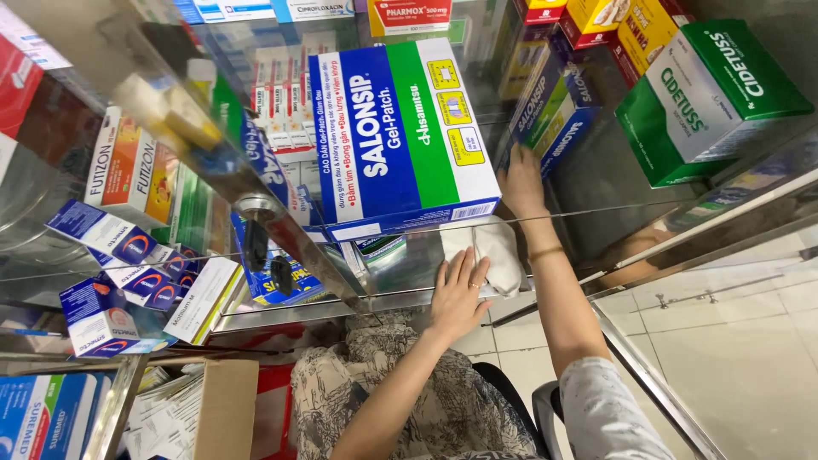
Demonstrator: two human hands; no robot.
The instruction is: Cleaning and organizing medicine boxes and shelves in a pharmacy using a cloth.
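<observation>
My left hand (458,294), with a ring on one finger, lies flat on a crumpled white cloth (498,249) on a glass shelf (400,294) of a display cabinet. My right hand (521,183), a thin bracelet at the wrist, reaches deeper into the cabinet. It holds the lower right edge of a large blue, white and green box (396,136) that sits tilted above the cloth. Just right of that hand stands a smaller blue and green box (554,102).
Green and white cartons (707,94) stand at the right. Orange and white boxes (132,166) and several small blue and white boxes (111,243) fill the left shelves. A metal frame rail (656,388) runs by my right arm. A cardboard box (223,409) sits below.
</observation>
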